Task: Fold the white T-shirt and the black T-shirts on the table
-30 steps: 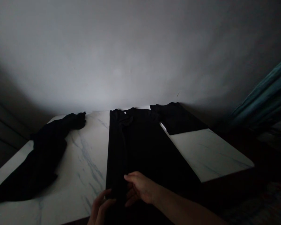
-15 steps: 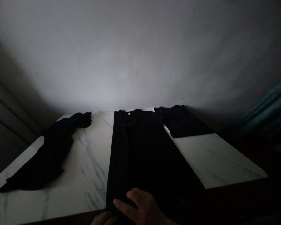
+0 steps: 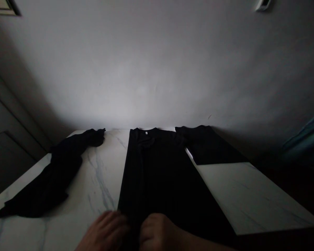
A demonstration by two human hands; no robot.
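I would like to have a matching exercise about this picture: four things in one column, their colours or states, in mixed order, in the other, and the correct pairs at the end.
1. Left garment
2. Middle garment
3. Tabletop
4. Cloth at the right edge

A. Blue-green
B. Dark, with a small white label near its far end
C. White with grey streaks
D. Dark, lying crumpled

Pairs: 1-D, 2-B, 3-C, 4-A

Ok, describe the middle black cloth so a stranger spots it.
By the wall is a white table. The black cloth runs down its middle to the left hand and right hand. Unlike the crumpled cloth left and shorter cloth right, it shows a small white tag.
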